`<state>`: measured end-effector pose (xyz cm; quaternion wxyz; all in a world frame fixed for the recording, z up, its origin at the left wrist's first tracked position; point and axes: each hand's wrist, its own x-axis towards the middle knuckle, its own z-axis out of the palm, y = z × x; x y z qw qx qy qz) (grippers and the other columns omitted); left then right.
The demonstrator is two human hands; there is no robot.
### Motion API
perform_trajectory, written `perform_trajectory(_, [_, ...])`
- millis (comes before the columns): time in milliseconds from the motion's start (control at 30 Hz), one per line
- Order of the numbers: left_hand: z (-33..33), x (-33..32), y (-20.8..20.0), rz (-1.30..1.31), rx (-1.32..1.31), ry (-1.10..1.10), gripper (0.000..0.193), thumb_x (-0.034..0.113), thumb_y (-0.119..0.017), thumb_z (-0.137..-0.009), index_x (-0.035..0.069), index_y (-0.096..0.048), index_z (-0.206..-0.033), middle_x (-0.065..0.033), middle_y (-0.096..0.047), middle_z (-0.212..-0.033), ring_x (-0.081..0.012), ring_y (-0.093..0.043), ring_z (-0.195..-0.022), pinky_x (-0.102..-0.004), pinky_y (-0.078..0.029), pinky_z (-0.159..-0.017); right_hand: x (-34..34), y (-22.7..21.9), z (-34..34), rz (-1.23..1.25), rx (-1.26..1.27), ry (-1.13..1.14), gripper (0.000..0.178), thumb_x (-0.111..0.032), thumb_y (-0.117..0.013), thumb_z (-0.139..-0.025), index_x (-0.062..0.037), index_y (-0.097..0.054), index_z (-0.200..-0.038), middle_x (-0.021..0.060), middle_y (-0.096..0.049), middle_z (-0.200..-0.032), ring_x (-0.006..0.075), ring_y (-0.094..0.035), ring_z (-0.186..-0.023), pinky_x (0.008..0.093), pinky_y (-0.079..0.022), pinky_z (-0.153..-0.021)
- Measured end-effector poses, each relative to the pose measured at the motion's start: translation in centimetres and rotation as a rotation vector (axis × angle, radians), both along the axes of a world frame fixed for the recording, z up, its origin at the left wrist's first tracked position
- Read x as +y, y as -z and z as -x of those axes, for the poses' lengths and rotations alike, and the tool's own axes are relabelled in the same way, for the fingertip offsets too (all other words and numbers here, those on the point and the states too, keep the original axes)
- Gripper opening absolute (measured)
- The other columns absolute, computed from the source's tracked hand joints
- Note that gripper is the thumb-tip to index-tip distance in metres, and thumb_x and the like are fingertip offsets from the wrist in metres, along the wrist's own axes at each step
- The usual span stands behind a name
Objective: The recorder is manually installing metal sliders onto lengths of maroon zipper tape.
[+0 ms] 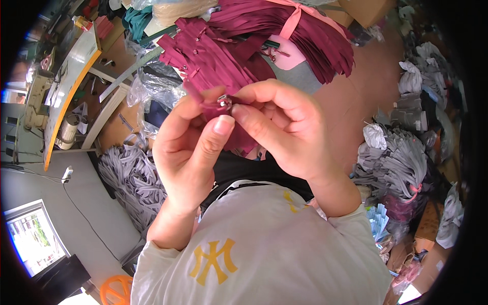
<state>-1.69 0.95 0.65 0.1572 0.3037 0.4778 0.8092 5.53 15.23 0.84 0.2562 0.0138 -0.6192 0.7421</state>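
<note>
Close in front of me, both hands pinch a maroon zipper with a shiny metal slider. My left hand is closed on the strip, its thumb just below the slider. From the other side, my right hand grips it between thumb and forefinger. Fingers hide most of the held piece. Beyond them lies a spread of maroon zippers, several with small metal sliders. A larger maroon bundle, tied with a pink band, lies behind to the right.
Grey strips heap up at left, and a tied grey bundle lies at right among plastic bags. A table with an orange edge stands at far left. Cardboard boxes are at lower right. Clear plastic wrap lies beside the zippers.
</note>
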Motion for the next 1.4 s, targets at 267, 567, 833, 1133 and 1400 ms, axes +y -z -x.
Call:
perform_trajectory(267, [0.4, -0.6, 0.3, -0.156, -0.484, 0.117, 0.012, 0.000, -0.065, -0.093, 0.006, -0.068, -0.103, -0.0134, -0.070, -0.115, -0.0194, -0.066, -0.104, -0.0345, -0.052, -0.095, 0.0, -1.4, -0.8, 0.033, -0.157, -0.058, 0.013, -0.006, -0.065, -0.095, 0.0039, -0.063, -0.103, 0.0047, -0.067, -0.088, 0.0075, -0.062, -0.075, 0.0230, -0.050, -0.065])
perform_trajectory(567, [0.9, -1.1, 1.0, -0.092, -0.396, 0.130, 0.017, 0.010, -0.062, -0.097, 0.005, -0.068, -0.113, -0.0095, -0.068, -0.118, -0.0183, -0.065, -0.106, -0.0351, -0.051, -0.097, 1.1, -2.1, -0.4, -0.254, -0.120, -0.054, 0.016, -0.011, -0.067, -0.091, 0.0036, -0.062, -0.096, 0.0097, -0.065, -0.082, 0.0172, -0.065, -0.070, 0.0299, -0.050, -0.062])
perform_trajectory(833, [1.0, -1.1, 1.4, -0.094, -0.291, 0.103, 0.015, 0.008, -0.062, -0.097, 0.003, -0.068, -0.110, -0.0136, -0.067, -0.119, -0.0191, -0.066, -0.103, -0.0327, -0.052, -0.095, 1.7, -2.5, -0.3, -0.336, -0.119, -0.094, 0.014, -0.008, -0.066, -0.085, 0.0042, -0.059, -0.085, 0.0140, -0.063, -0.071, 0.0240, -0.064, -0.064, 0.0335, -0.049, -0.059])
perform_trajectory(1133, [1.0, -1.1, 1.1, -0.035, -0.157, 0.086, 0.014, 0.004, -0.062, -0.096, 0.001, -0.068, -0.109, -0.0144, -0.067, -0.115, -0.0176, -0.064, -0.099, -0.0312, -0.050, -0.091, 2.3, -3.0, -0.4, -0.421, -0.171, -0.146, 0.009, -0.002, -0.068, -0.086, -0.0004, -0.059, -0.085, 0.0016, -0.062, -0.076, 0.0080, -0.057, -0.069, 0.0242, -0.046, -0.062])
perform_trajectory(1400, [1.5, -1.5, 0.7, 0.104, 0.088, 0.056, 0.016, -0.006, -0.068, -0.089, -0.003, -0.065, -0.104, -0.0147, -0.067, -0.109, -0.0166, -0.063, -0.096, -0.0280, -0.050, -0.086, 2.6, -3.2, -0.4, -0.618, -0.138, -0.103, 0.012, 0.003, -0.067, -0.077, -0.0025, -0.056, -0.079, 0.0037, -0.061, -0.073, 0.0125, -0.058, -0.065, 0.0282, -0.045, -0.059])
